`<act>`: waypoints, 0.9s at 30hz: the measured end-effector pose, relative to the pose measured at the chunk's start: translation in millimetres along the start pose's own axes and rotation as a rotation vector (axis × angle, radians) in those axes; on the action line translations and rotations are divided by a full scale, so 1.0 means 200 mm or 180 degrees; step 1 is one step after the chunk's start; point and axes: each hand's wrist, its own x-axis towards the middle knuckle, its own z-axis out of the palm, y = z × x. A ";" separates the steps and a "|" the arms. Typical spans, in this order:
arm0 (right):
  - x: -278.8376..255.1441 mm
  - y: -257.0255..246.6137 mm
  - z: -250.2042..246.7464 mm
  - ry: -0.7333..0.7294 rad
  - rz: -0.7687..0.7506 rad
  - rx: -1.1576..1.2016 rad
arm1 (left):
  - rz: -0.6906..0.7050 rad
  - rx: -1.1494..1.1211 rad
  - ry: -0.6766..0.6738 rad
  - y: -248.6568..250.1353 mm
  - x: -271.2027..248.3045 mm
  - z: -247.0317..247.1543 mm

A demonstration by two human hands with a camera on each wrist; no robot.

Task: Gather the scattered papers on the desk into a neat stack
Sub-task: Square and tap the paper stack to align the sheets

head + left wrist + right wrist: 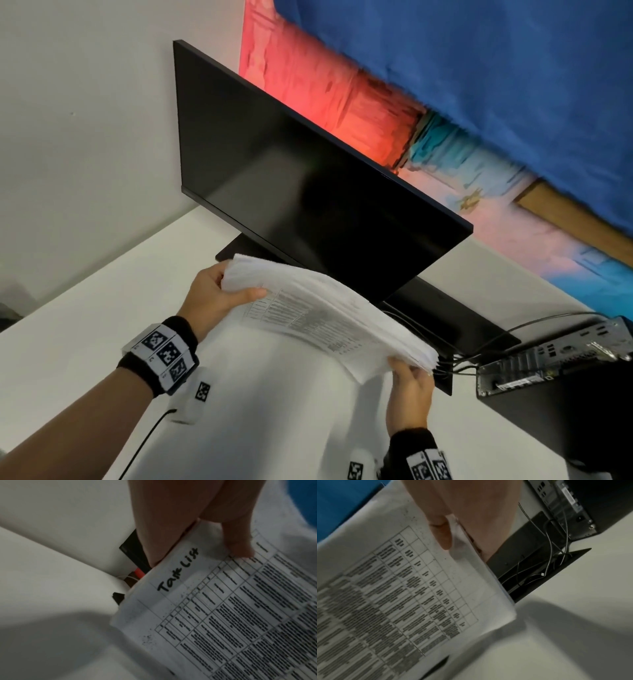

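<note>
Holding the stack of papers point(329, 308) above the white worktop point(85, 325) before the dark monitor point(301, 192), the left hand point(215, 298) and right hand point(409, 394) are each pinching an opposite end; the printing is blurring, apparently a table headed "Task List".

A white desk point(85, 308) carries a black monitor point(308, 192) on its stand, a black computer case point(561, 387) lying at the right, and thin cables point(479, 363) running between them.
</note>
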 end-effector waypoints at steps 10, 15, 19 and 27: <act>-0.10 -0.11 0.11 -0.0345 -0.0143 -0.0064 | -0.0262 -0.0040 0.0244 -0.07 -0.03 0.07; -0.02 -0.03 0.11 0.0026 0.0342 -0.0134 | -0.0267 0.0161 0.0273 -0.12 -0.02 0.01; -0.04 -0.01 0.12 -0.0259 0.0373 -0.0328 | -0.0627 0.0065 0.0154 -0.16 0.02 0.04; -0.03 -0.03 0.05 -0.0274 0.0343 0.0061 | -0.0316 0.0282 0.0261 -0.15 0.07 0.04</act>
